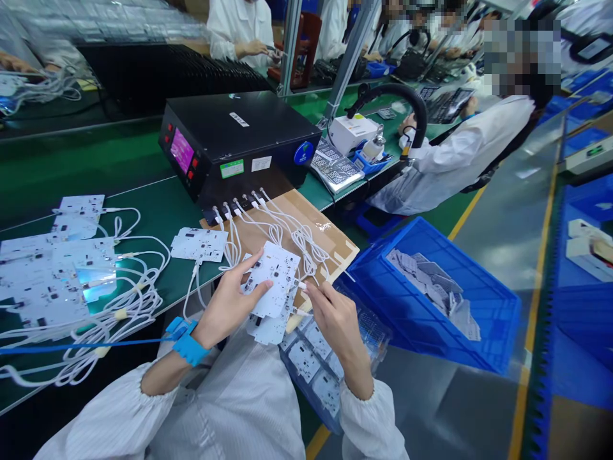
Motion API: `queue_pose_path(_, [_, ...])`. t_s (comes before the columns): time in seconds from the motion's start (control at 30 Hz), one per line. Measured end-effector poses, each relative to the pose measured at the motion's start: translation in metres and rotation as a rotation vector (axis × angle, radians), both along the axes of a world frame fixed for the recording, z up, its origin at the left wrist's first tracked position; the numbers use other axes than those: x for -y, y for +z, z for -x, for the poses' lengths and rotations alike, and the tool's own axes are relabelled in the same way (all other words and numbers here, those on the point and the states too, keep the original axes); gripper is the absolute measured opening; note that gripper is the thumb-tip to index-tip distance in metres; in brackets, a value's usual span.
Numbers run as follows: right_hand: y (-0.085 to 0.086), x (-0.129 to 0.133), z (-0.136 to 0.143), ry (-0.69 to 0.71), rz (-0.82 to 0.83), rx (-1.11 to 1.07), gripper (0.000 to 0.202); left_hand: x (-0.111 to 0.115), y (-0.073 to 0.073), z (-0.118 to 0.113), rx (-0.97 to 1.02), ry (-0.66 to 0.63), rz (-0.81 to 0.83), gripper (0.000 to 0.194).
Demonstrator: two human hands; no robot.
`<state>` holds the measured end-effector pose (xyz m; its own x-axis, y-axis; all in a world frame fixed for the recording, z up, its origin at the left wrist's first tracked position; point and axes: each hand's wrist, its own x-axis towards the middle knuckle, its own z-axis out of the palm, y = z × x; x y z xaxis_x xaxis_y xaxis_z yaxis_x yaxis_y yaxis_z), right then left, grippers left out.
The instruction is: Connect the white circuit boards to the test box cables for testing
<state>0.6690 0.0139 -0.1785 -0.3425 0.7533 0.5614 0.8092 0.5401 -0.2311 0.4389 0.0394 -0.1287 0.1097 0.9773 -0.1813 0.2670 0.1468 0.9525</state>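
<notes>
My left hand (234, 297), with a blue strap round its wrist, grips a white circuit board (275, 281) by its left side, thumb on top. Beneath it a second white board (268, 331) partly shows. At the board's right edge, the fingers of my right hand (335, 313) pinch a white cable plug (302, 285). White cables (306, 246) run over a cardboard sheet (330, 223) to a black box (239, 134) with a lit pink screen. Another white board (200, 245) with a cable lies left of my left hand.
Several white boards (38, 275) and bundled cables (138, 287) cover the left of the green table. A tray of boards (306, 358) sits below my right hand. Right of it stands a blue crate (488, 319) holding grey pieces. A person in white (469, 147) sits at the back right.
</notes>
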Motion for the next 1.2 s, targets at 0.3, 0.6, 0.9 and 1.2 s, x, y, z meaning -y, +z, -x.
queue_pose_path(0.3, [-0.029, -0.010, -0.049, -0.417, 0.096, -0.332, 0.039, -0.006, -0.008, -0.003, 0.122, 0.043, 0.069, 0.068])
queue_pose_path(0.6, [-0.035, -0.060, -0.100, -0.239, 0.495, -0.832, 0.040, -0.001, -0.007, -0.008, 0.066, 0.028, 0.040, 0.064])
queue_pose_path(0.9, [0.016, -0.079, 0.015, 0.097, 0.496, -1.008, 0.038, -0.001, 0.006, -0.028, 0.333, 0.003, 0.234, 0.079])
queue_pose_path(1.2, [0.022, -0.064, 0.027, 0.105, 0.262, -0.611, 0.017, -0.002, 0.010, -0.029, 0.379, -0.003, 0.276, 0.079])
